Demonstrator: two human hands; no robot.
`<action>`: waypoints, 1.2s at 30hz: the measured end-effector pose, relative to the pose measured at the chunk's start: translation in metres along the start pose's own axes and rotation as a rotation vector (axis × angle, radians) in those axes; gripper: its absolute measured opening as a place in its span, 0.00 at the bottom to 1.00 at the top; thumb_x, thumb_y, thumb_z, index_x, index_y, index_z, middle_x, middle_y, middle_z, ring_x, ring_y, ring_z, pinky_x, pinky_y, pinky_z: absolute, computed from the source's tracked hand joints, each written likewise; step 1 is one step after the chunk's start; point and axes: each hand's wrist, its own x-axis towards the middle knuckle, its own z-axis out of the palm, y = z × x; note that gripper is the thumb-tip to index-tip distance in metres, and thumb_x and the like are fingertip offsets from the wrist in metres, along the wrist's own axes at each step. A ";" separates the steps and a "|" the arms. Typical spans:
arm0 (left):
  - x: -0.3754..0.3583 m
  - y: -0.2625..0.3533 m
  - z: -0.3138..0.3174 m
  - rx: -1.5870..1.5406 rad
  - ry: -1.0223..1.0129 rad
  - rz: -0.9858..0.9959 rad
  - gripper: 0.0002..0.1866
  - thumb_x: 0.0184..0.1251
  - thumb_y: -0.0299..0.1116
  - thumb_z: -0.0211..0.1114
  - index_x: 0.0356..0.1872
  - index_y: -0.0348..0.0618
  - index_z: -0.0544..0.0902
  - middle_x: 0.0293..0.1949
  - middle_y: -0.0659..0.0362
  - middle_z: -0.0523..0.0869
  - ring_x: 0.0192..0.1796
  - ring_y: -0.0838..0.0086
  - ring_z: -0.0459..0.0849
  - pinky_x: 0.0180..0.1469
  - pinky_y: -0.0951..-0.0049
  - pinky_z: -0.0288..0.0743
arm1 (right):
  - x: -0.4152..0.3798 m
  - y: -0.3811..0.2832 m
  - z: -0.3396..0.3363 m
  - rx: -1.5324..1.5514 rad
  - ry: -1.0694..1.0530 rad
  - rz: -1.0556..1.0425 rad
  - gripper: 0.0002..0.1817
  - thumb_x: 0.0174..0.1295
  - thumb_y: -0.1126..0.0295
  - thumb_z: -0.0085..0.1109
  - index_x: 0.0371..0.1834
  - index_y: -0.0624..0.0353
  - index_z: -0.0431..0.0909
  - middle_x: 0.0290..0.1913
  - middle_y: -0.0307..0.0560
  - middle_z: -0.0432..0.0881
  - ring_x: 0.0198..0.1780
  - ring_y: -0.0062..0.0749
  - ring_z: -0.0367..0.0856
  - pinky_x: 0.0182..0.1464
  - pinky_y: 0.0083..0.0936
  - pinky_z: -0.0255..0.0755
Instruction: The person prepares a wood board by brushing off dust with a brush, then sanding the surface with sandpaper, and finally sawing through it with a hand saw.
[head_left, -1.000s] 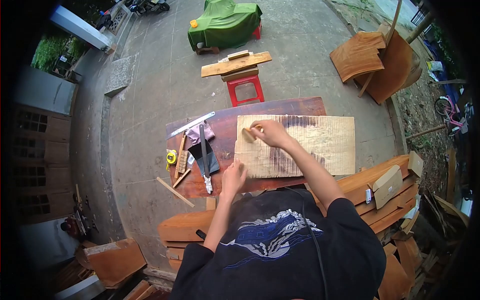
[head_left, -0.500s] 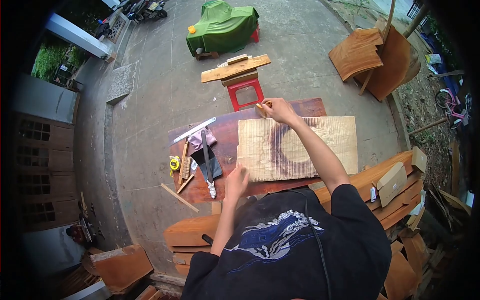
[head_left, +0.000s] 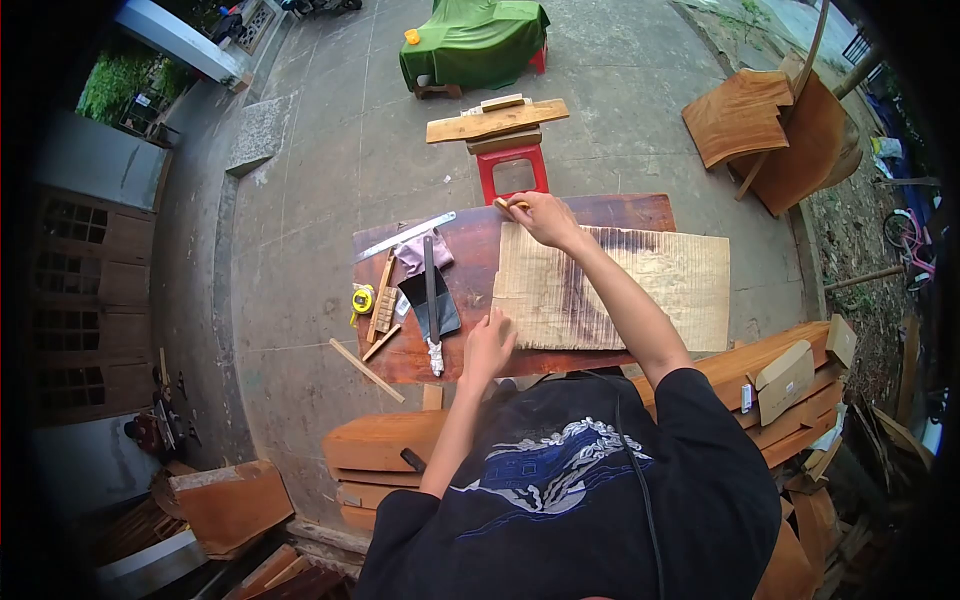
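A pale ribbed wooden board [head_left: 660, 290] with a dark burnt band lies on the reddish wooden table [head_left: 400, 365]. My right hand [head_left: 545, 218] is closed round a small yellowish-brown object [head_left: 508, 204], too small to name, above the board's far left corner. At the board's near left edge, my left hand [head_left: 490, 345] has its fingers apart and holds nothing. Left of it on the table lie a black dustpan-like tool [head_left: 430, 300], a pink cloth [head_left: 425, 252], a metal ruler [head_left: 405, 237], a yellow tape measure [head_left: 363, 298] and wooden sticks [head_left: 382, 297].
Beyond the table stands a red stool [head_left: 513, 170] with planks [head_left: 497, 121] on it. A green cover [head_left: 475, 45] drapes something further back. Large wood slabs [head_left: 735, 118] lean at the right. Stacked timber [head_left: 385, 443] and a cardboard piece [head_left: 785, 375] lie near my body.
The view has shifted, so the surroundings sit further right. My right hand has moved left relative to the board, with the small object still in it. The board's dark ring looks less distinct.
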 end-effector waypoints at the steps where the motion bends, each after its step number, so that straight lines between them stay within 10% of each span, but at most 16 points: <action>1: 0.000 -0.005 0.002 0.007 -0.003 0.003 0.30 0.70 0.39 0.72 0.69 0.34 0.79 0.59 0.34 0.86 0.61 0.38 0.85 0.64 0.48 0.80 | 0.001 -0.017 -0.014 0.090 -0.037 0.040 0.14 0.75 0.60 0.56 0.50 0.53 0.89 0.46 0.55 0.92 0.48 0.58 0.90 0.54 0.52 0.83; 8: -0.004 0.002 -0.006 -0.071 -0.044 -0.051 0.27 0.71 0.40 0.73 0.66 0.38 0.82 0.67 0.37 0.84 0.70 0.36 0.80 0.71 0.47 0.76 | 0.017 0.070 -0.048 -0.484 0.119 0.331 0.15 0.76 0.58 0.55 0.51 0.51 0.89 0.45 0.58 0.92 0.46 0.58 0.91 0.52 0.53 0.84; 13: -0.003 0.003 -0.014 -0.008 -0.026 0.031 0.24 0.70 0.40 0.73 0.62 0.38 0.84 0.67 0.38 0.84 0.70 0.38 0.80 0.71 0.48 0.77 | 0.020 -0.030 0.043 -0.063 0.016 -0.043 0.16 0.76 0.57 0.58 0.52 0.55 0.88 0.49 0.57 0.91 0.51 0.58 0.89 0.55 0.49 0.82; 17: -0.006 -0.008 -0.017 -0.041 -0.106 0.040 0.25 0.70 0.40 0.73 0.64 0.39 0.83 0.71 0.39 0.81 0.73 0.36 0.77 0.74 0.49 0.74 | 0.042 -0.058 0.053 0.377 -0.235 0.208 0.17 0.76 0.55 0.59 0.53 0.54 0.89 0.49 0.54 0.92 0.50 0.53 0.90 0.52 0.45 0.82; 22: -0.006 -0.014 -0.016 -0.053 -0.120 0.069 0.25 0.70 0.40 0.73 0.64 0.39 0.83 0.74 0.40 0.79 0.75 0.32 0.74 0.76 0.47 0.72 | 0.076 -0.004 0.029 -0.508 0.092 0.137 0.16 0.76 0.57 0.57 0.54 0.50 0.91 0.49 0.55 0.93 0.44 0.52 0.93 0.47 0.48 0.85; 26: -0.006 -0.017 -0.015 -0.038 -0.103 0.112 0.26 0.69 0.40 0.73 0.65 0.39 0.83 0.75 0.41 0.78 0.75 0.33 0.74 0.76 0.47 0.72 | 0.063 -0.016 0.009 0.143 -0.252 0.300 0.17 0.74 0.59 0.57 0.54 0.53 0.91 0.46 0.58 0.93 0.42 0.52 0.93 0.49 0.48 0.85; 29: -0.010 -0.021 -0.016 -0.041 -0.101 0.125 0.26 0.69 0.40 0.73 0.65 0.40 0.83 0.75 0.42 0.79 0.75 0.33 0.75 0.76 0.47 0.72 | 0.062 0.038 0.004 -0.450 0.092 0.277 0.17 0.74 0.59 0.61 0.53 0.57 0.90 0.42 0.57 0.93 0.38 0.44 0.94 0.45 0.42 0.86; 36: -0.007 -0.020 -0.018 -0.047 -0.106 0.132 0.27 0.69 0.40 0.74 0.65 0.40 0.83 0.73 0.42 0.81 0.74 0.34 0.75 0.76 0.47 0.71 | -0.015 0.057 -0.054 0.313 -0.091 0.496 0.14 0.78 0.64 0.61 0.52 0.65 0.88 0.34 0.48 0.90 0.27 0.26 0.87 0.25 0.26 0.81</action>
